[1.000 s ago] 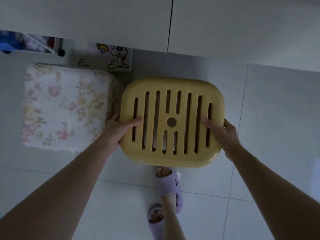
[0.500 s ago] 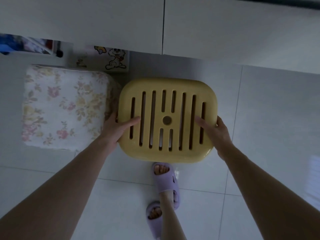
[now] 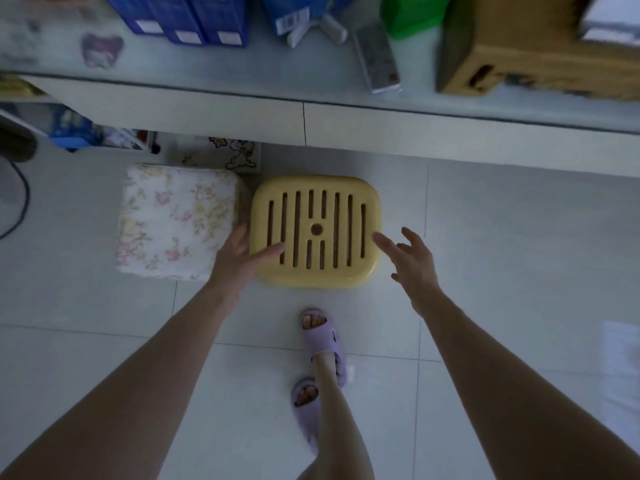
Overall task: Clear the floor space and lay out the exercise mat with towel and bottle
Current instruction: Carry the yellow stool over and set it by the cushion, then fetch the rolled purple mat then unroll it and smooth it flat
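Note:
A yellow plastic stool (image 3: 315, 233) with a slotted seat stands on the white tiled floor, right beside a floral cushion (image 3: 176, 220) on its left. My left hand (image 3: 242, 261) still touches the stool's left edge, thumb lying on the seat, fingers relaxed. My right hand (image 3: 408, 258) hovers just off the stool's right edge, fingers spread and holding nothing. No mat, towel or bottle is in view.
A white cabinet (image 3: 304, 119) runs along the back, its top holding blue boxes (image 3: 194, 19), a remote (image 3: 377, 60) and a cardboard box (image 3: 533, 46). My feet in purple slippers (image 3: 322, 341) stand just in front of the stool. A black cable (image 3: 17, 202) lies at far left.
The stool has come down next to the cushion. My right hand has let go and pulled away to the right; my left hand has loosened. The view has tilted up to show the cabinet top.

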`<act>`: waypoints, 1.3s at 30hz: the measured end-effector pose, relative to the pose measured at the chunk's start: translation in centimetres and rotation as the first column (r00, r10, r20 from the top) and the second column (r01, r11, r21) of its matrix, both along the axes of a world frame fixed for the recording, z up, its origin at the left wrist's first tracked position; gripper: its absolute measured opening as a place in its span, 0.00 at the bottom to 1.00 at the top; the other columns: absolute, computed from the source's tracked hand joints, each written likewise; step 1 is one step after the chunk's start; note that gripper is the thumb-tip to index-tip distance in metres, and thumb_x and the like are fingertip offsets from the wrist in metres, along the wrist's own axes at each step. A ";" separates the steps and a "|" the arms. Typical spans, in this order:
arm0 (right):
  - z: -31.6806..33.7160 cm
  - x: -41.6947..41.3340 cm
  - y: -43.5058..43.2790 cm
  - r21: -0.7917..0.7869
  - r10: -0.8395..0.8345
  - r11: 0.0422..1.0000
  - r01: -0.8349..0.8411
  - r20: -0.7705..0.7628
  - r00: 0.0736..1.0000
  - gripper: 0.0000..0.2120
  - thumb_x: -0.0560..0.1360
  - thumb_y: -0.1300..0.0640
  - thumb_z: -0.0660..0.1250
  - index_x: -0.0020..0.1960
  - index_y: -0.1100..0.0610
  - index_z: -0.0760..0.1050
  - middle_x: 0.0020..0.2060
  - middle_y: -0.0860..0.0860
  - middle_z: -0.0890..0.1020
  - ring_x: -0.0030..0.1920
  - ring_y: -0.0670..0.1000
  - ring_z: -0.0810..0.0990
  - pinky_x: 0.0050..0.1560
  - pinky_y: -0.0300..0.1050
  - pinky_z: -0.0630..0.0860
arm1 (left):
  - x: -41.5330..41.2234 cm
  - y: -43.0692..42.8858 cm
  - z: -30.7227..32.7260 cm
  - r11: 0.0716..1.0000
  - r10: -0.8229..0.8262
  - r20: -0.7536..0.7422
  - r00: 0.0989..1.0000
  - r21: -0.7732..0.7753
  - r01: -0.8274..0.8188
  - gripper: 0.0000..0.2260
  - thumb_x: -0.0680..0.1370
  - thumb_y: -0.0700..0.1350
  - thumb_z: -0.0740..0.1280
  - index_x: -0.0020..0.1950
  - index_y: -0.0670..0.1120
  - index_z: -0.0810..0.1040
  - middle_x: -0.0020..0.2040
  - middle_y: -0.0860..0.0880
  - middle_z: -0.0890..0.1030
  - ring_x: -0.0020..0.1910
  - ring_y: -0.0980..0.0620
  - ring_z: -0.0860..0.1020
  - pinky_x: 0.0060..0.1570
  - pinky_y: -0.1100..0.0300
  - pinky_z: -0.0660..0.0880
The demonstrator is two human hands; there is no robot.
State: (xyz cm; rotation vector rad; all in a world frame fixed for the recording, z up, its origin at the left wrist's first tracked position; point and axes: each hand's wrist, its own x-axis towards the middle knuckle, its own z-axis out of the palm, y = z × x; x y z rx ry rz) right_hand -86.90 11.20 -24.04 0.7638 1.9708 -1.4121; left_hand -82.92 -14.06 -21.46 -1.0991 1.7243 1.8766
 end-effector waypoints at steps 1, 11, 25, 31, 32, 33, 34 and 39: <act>1.8 0.6 0.5 -0.001 -0.011 1.000 0.011 -0.016 1.000 0.55 0.52 0.25 0.71 0.74 0.45 0.62 0.66 0.53 0.75 0.65 0.55 0.73 0.66 0.62 0.70 | 0.6 0.4 1.8 1.000 -0.014 -0.017 1.000 0.000 0.014 0.31 0.73 0.42 0.72 0.73 0.49 0.64 0.50 0.60 0.75 0.50 0.60 0.74 0.51 0.61 0.68; 20.9 8.2 6.9 -0.079 -0.103 0.993 0.088 -0.208 0.973 0.37 0.69 0.39 0.72 0.73 0.48 0.64 0.65 0.54 0.75 0.59 0.55 0.77 0.52 0.48 0.75 | 5.5 8.4 21.1 0.980 -0.201 -0.117 0.973 -0.029 0.199 0.42 0.64 0.55 0.78 0.74 0.52 0.62 0.72 0.48 0.67 0.65 0.51 0.69 0.59 0.54 0.67; 42.0 17.9 28.8 -0.190 -0.408 0.912 0.363 -0.490 0.770 0.36 0.70 0.42 0.72 0.74 0.49 0.63 0.65 0.54 0.74 0.60 0.55 0.77 0.58 0.52 0.75 | 8.1 33.3 39.9 0.878 -0.470 -0.416 0.779 -0.132 0.459 0.36 0.66 0.49 0.78 0.71 0.53 0.67 0.70 0.47 0.69 0.67 0.50 0.68 0.57 0.58 0.68; 50.1 23.2 44.9 -0.076 -0.393 0.881 0.466 -0.665 0.635 0.45 0.56 0.31 0.69 0.71 0.44 0.67 0.61 0.50 0.77 0.55 0.50 0.80 0.58 0.51 0.76 | 10.1 51.8 46.8 0.760 -0.566 -0.599 0.566 -0.113 0.640 0.42 0.57 0.57 0.79 0.69 0.55 0.68 0.66 0.50 0.72 0.67 0.51 0.70 0.57 0.59 0.69; 51.3 23.9 47.7 -0.069 -0.389 0.874 0.480 -0.691 0.610 0.44 0.57 0.30 0.69 0.70 0.44 0.67 0.60 0.50 0.78 0.55 0.49 0.80 0.58 0.50 0.77 | 10.6 54.9 47.8 0.739 -0.576 -0.618 0.535 -0.115 0.663 0.41 0.55 0.58 0.78 0.67 0.58 0.69 0.64 0.52 0.73 0.66 0.52 0.70 0.58 0.59 0.69; 52.4 24.6 50.2 -0.065 -0.389 0.866 0.496 -0.712 0.585 0.44 0.57 0.30 0.69 0.70 0.44 0.68 0.60 0.50 0.78 0.54 0.48 0.80 0.57 0.49 0.77 | 11.0 57.9 48.9 0.719 -0.584 -0.644 0.495 -0.126 0.684 0.38 0.55 0.57 0.78 0.63 0.60 0.70 0.62 0.54 0.74 0.65 0.53 0.70 0.58 0.58 0.69; 53.7 25.6 53.5 -0.061 -0.388 0.854 0.516 -0.735 0.556 0.44 0.57 0.30 0.69 0.70 0.44 0.68 0.59 0.49 0.78 0.54 0.47 0.80 0.57 0.48 0.76 | 11.7 61.6 50.1 0.693 -0.596 -0.666 0.449 -0.144 0.707 0.34 0.56 0.56 0.77 0.61 0.61 0.70 0.61 0.56 0.74 0.65 0.53 0.70 0.58 0.58 0.69; 57.7 29.3 64.4 -0.071 -0.416 0.772 0.632 -0.807 0.418 0.43 0.59 0.29 0.69 0.70 0.44 0.69 0.59 0.48 0.79 0.57 0.47 0.79 0.63 0.56 0.75 | 13.3 74.0 55.1 0.608 -0.610 -0.734 0.297 -0.194 0.770 0.42 0.55 0.59 0.77 0.67 0.54 0.69 0.64 0.50 0.74 0.65 0.53 0.72 0.59 0.61 0.67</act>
